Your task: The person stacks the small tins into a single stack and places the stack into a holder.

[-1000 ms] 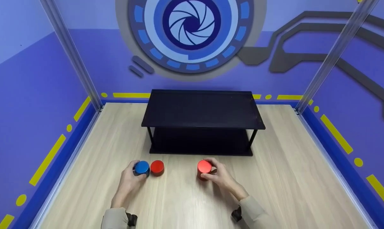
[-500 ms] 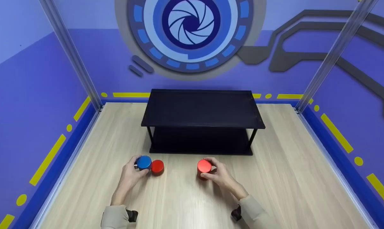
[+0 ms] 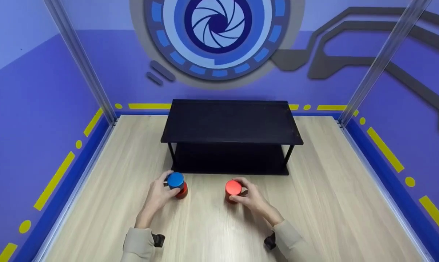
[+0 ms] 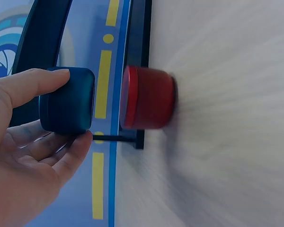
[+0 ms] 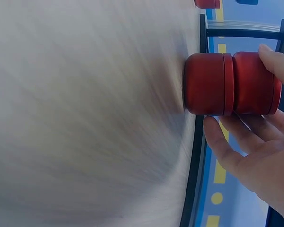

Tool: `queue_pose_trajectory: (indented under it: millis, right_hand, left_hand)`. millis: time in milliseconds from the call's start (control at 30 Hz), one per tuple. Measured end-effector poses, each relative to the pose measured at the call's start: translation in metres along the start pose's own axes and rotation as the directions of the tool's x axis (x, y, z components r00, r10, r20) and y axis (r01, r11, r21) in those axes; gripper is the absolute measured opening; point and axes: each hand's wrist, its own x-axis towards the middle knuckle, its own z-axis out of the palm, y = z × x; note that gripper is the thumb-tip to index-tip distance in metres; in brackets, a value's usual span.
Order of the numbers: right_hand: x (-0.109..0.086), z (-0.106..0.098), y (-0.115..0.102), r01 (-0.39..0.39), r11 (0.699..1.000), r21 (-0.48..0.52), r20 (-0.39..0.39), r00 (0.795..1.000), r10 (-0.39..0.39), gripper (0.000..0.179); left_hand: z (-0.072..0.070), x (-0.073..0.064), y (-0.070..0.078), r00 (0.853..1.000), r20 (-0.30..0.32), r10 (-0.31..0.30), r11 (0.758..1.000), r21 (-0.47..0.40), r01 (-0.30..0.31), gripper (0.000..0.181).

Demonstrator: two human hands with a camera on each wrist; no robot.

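My left hand (image 3: pixel 159 193) holds a small blue canister (image 3: pixel 175 180) between thumb and fingers. In the left wrist view, a visible gap separates the blue canister (image 4: pixel 71 101) from a red lidded canister (image 4: pixel 151 98) standing on the table below it. From the head view, the blue one partly covers that red canister (image 3: pixel 183 193). My right hand (image 3: pixel 252 198) grips a red canister (image 3: pixel 233 187) at the right. The right wrist view has this upper red canister (image 5: pixel 255 82) resting on a second red canister (image 5: pixel 206 84), which stands on the table.
Behind the canisters stands a black two-tier shelf (image 3: pixel 234 122), its lower board near them. The wooden table (image 3: pixel 212 225) is bounded by blue-purple walls (image 3: pixel 34 120) with metal posts (image 3: pixel 82 69) at the back corners.
My left hand has lifted the blue canister and carried it right, from beside the red canister to above it. The right hand keeps its grip in the same place. The head view tilts slightly.
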Motion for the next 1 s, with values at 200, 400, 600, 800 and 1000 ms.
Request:
queue_pose_trajectory:
  millis: [200, 400, 600, 800, 1000]
  right_hand:
    - [0.001, -0.001, -0.001, -0.013, 1.000, -0.022, 0.016, 1.000, 0.014, 0.065]
    - [0.000, -0.001, -0.001, -0.010, 1.000, -0.009, 0.020, 1.000, 0.010, 0.064]
    - [-0.001, -0.001, -0.001, -0.009, 1.000, -0.004, 0.013, 1.000, 0.009, 0.063]
    - [0.000, 0.000, -0.001, -0.012, 1.000, -0.019, 0.003, 1.000, 0.012, 0.062]
    - [0.000, 0.000, -0.001, -0.016, 0.999, -0.029, 0.006, 1.000, 0.016, 0.064]
  left_hand:
    - [0.009, 0.003, 0.008, 0.999, 0.028, 0.032, 0.999, -0.004, -0.032, 0.063]
    - [0.018, 0.004, 0.016, 0.996, 0.041, 0.075, 0.997, 0.014, -0.076, 0.064]
    - [0.030, 0.004, 0.022, 0.989, 0.074, 0.124, 0.991, 0.030, -0.127, 0.062]
    - [0.042, 0.006, 0.030, 0.980, 0.094, 0.174, 0.984, 0.026, -0.177, 0.062]
    - [0.051, 0.007, 0.041, 0.980, 0.122, 0.158, 0.986, 0.032, -0.163, 0.063]
